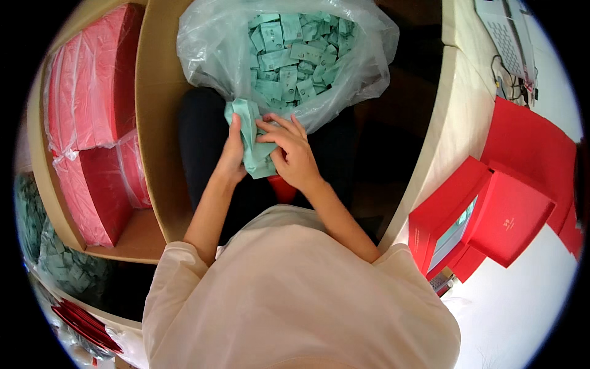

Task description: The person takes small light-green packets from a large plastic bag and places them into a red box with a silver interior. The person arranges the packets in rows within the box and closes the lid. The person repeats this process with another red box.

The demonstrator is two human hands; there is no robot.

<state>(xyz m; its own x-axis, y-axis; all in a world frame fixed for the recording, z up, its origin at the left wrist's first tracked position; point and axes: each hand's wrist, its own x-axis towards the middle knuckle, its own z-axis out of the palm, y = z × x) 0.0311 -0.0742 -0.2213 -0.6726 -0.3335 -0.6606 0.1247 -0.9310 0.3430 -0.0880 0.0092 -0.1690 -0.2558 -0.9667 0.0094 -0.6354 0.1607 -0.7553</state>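
My left hand [232, 154] holds a small stack of pale green sealed packets [250, 133] above my lap, its thumb lying along their near side. The fingers of my right hand [292, 150] rest on the right side of this stack, and its thumb and index finger close on the edge of a green packet [265, 150]. Just beyond my hands, a clear plastic bag [209, 50] stands with its mouth spread wide. Many similar green packets [288, 60], some bearing writing, fill it loosely.
A cardboard box [159, 115] at left holds plastic-wrapped red boxes [85, 78]. Bags of green packets [69, 270] lie behind it. On the right, a table [461, 101] carries an opened red gift box [511, 217] and a keyboard [500, 39] with cables. Something red [282, 188] shows between my legs.
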